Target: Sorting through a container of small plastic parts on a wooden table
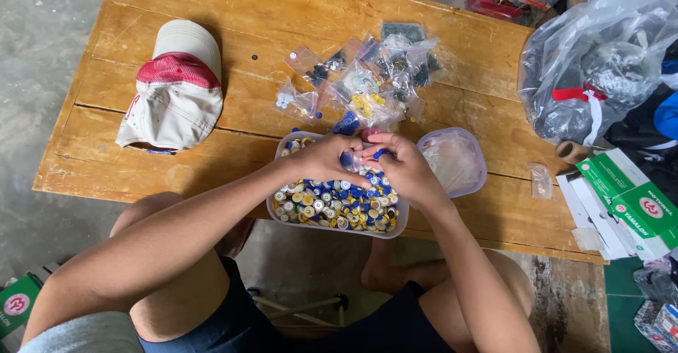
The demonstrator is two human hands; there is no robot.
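A clear plastic tub (pixel 337 215) full of mixed buttons (pixel 332 204), blue, white and yellow, sits at the near edge of the wooden table (pixel 233 14), roughly in the middle of the view. Both hands work over its far half. The left hand (pixel 326 159) lies curled on the pile, fingers bent down into the buttons; whether it pinches one cannot be told. The right hand (pixel 404 169) is just beside it at 3 o'clock, fingertips drawn close together around a small blue button (pixel 380 153). The two hands nearly touch above the tub.

At 3 o'clock from the tub, touching its corner, lies the clear lid (pixel 455 161), flat on the wood. At 12 o'clock a heap of small clear bags (pixel 367 77) is spread out, each holding a few buttons in dark, white, yellow or blue. At 10 o'clock, well apart, rests a white and red cap (pixel 175 88). A lone small bag (pixel 541 180) lies at 3 o'clock beyond the lid. Farther the same way, at the table's end, stand green and white boxes (pixel 625 201), and at 2 o'clock a big grey plastic sack (pixel 586 70) bulges over the corner.
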